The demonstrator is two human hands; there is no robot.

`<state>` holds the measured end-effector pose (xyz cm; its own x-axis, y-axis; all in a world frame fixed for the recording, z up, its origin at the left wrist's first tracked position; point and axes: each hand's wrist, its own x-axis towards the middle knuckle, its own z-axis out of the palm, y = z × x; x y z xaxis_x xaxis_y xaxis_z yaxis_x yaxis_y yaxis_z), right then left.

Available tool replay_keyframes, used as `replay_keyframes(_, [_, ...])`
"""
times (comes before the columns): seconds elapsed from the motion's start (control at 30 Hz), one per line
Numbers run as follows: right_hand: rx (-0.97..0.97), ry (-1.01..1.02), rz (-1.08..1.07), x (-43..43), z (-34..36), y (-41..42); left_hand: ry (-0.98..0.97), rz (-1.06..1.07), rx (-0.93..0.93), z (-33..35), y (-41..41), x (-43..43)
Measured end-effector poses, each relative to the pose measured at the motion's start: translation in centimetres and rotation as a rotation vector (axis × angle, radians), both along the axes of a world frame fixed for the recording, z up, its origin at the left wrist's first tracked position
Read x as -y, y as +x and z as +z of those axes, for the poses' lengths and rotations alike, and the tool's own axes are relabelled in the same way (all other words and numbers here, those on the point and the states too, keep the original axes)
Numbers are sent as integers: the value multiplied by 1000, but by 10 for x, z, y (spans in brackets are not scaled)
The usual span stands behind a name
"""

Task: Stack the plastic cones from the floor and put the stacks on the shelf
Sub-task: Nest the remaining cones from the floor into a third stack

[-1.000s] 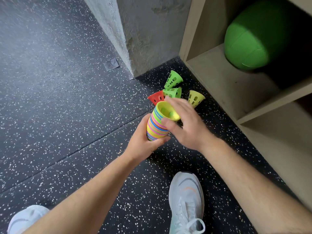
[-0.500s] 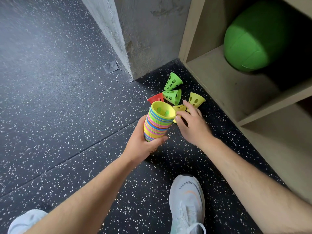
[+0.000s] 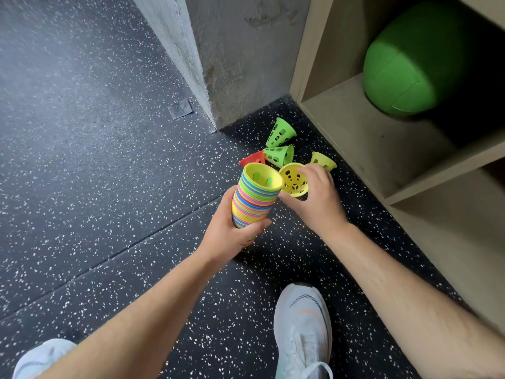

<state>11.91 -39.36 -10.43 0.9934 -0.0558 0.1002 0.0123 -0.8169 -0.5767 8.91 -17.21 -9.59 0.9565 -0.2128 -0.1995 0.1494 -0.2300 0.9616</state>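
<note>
1. Right shoe (image 3: 302, 332) sits at 6 o'clock and left shoe (image 3: 41, 356) at 7, both on the speckled floor (image 3: 109, 160).
2. Left hand (image 3: 232, 231) grasps the cone stack (image 3: 255, 199) at centre; it is multicolour, tilted, mouth up.
3. Right hand (image 3: 317, 198) pinches the yellow cone (image 3: 293, 180), perforated, just beside the stack's rim at 3 o'clock.
4. Loose on the floor at 12–1 o'clock, crowded together: red cone (image 3: 252, 159), near green cone (image 3: 280, 155), far green cone (image 3: 280, 132), lime cone (image 3: 322, 160).
5. Pillar (image 3: 232, 50) stands at 12 and the shelf (image 3: 355, 132) at 2, with a green ball (image 3: 404, 67) at the back and bare board in front.

Speckled black floor (image 3: 95, 187), concrete pillar (image 3: 246, 64), beige shelf (image 3: 355, 127)
</note>
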Motion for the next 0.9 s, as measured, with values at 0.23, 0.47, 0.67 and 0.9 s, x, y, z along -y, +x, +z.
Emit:
replay_keyframes(0.23, [203,325,-277,-1,48,17,2,-18,16,-3,1,1])
replay_keyframes(0.47, [152,330,92,-22,85,21,-7,-14,14,-4,1,2])
replay_keyframes(0.67, [-280,406,267,-36,64,14,-27,31,-14,-3,1,0])
replay_keyframes(0.9, [-230,676,31,-40,42,53,-52,71,-57,-8,2,-5])
